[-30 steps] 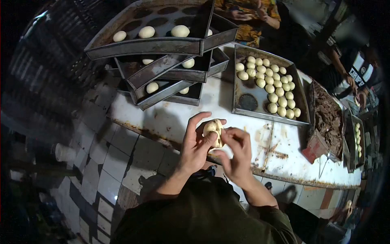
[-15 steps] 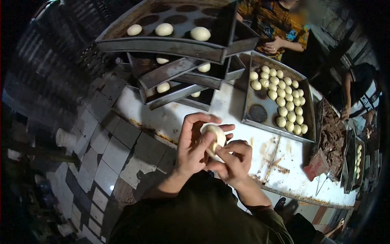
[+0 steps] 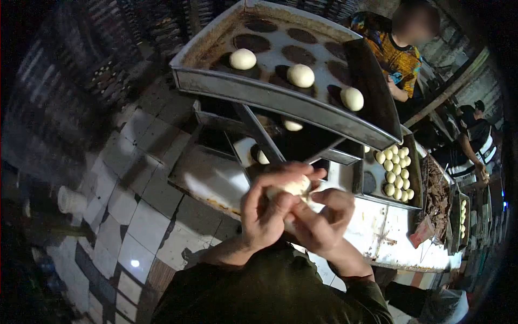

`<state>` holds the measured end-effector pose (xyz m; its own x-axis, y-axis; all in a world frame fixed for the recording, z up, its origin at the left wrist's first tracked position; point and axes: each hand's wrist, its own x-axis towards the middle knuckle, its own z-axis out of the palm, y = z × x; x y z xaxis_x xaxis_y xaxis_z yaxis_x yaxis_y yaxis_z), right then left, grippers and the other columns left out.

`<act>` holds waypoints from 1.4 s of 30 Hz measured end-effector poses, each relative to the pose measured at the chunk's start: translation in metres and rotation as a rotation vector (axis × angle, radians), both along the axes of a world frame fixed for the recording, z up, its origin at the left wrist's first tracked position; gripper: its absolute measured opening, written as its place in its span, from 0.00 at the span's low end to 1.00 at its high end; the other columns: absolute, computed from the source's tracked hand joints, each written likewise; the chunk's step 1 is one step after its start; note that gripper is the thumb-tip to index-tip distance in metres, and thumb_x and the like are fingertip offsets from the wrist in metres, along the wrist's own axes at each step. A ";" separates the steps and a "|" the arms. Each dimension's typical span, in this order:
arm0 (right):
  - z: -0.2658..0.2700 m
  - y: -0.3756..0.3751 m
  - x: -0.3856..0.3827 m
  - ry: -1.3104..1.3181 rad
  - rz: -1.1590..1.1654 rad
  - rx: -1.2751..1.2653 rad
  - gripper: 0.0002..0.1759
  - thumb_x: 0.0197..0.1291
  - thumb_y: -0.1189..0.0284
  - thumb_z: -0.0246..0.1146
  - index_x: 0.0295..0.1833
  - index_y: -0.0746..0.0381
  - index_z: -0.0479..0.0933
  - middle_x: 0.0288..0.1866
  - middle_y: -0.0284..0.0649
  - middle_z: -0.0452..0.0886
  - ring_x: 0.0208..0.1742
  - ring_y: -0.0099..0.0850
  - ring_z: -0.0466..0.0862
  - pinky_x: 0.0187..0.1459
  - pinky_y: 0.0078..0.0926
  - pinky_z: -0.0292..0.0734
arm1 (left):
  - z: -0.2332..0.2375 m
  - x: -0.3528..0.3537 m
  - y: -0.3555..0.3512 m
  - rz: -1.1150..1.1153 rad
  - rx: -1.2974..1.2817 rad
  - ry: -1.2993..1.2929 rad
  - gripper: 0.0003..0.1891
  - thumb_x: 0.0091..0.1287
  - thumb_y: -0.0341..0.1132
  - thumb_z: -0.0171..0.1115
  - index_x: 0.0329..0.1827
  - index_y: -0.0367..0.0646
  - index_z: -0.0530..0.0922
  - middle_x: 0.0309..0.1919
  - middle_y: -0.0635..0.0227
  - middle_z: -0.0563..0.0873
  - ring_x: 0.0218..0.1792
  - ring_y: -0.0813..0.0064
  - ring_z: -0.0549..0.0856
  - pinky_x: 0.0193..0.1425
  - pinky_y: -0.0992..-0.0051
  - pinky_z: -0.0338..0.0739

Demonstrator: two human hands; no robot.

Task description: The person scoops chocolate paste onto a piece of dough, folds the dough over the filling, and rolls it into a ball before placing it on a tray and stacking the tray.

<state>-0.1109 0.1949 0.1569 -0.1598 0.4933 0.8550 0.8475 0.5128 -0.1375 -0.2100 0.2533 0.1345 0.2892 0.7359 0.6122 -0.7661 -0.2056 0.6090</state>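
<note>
Head camera showed the left hand curled around a lump of dough while the right hand pinched its edge, near the worktop. Small, gentle pinches seemed best, so the dough would not rip or squash.

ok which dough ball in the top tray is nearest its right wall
The rightmost ball, beside the right wall of the top tray; the middle ball and left ball lie farther left.
</note>
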 end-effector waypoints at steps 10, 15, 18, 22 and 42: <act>0.057 0.054 -0.031 0.289 0.231 -0.610 0.09 0.51 0.76 0.66 0.39 0.66 0.77 0.35 0.44 0.74 0.35 0.33 0.76 0.37 0.25 0.73 | 0.018 -0.023 0.064 -0.029 -0.112 -0.359 0.10 0.67 0.35 0.48 0.37 0.35 0.70 0.47 0.55 0.68 0.53 0.62 0.73 0.61 0.55 0.69; 0.059 0.081 -0.048 0.060 0.034 -0.290 0.16 0.39 0.80 0.70 0.39 0.68 0.79 0.38 0.44 0.72 0.38 0.33 0.75 0.39 0.23 0.72 | 0.015 -0.032 0.074 -0.030 -0.228 -0.371 0.18 0.69 0.44 0.47 0.39 0.33 0.71 0.40 0.54 0.75 0.42 0.65 0.78 0.56 0.60 0.73; 0.068 0.094 -0.071 0.724 0.081 -0.250 0.15 0.40 0.86 0.66 0.38 0.73 0.74 0.32 0.44 0.75 0.30 0.36 0.77 0.33 0.28 0.73 | 0.020 -0.048 0.086 0.263 0.140 -0.127 0.13 0.66 0.36 0.52 0.42 0.34 0.76 0.47 0.49 0.75 0.48 0.62 0.79 0.52 0.68 0.76; 0.101 0.096 -0.071 0.037 0.064 -0.756 0.13 0.43 0.79 0.65 0.38 0.70 0.74 0.35 0.47 0.81 0.32 0.40 0.80 0.33 0.28 0.77 | 0.042 -0.040 0.099 0.177 -0.083 -0.457 0.14 0.69 0.37 0.46 0.49 0.34 0.67 0.48 0.47 0.74 0.49 0.58 0.79 0.55 0.64 0.75; 0.096 0.350 0.046 -0.305 -0.066 -0.842 0.20 0.56 0.58 0.61 0.47 0.62 0.77 0.35 0.42 0.81 0.38 0.28 0.79 0.42 0.27 0.74 | -0.022 -0.117 0.067 -0.587 -0.305 -0.064 0.37 0.63 0.50 0.55 0.72 0.51 0.49 0.71 0.53 0.48 0.68 0.51 0.57 0.70 0.52 0.50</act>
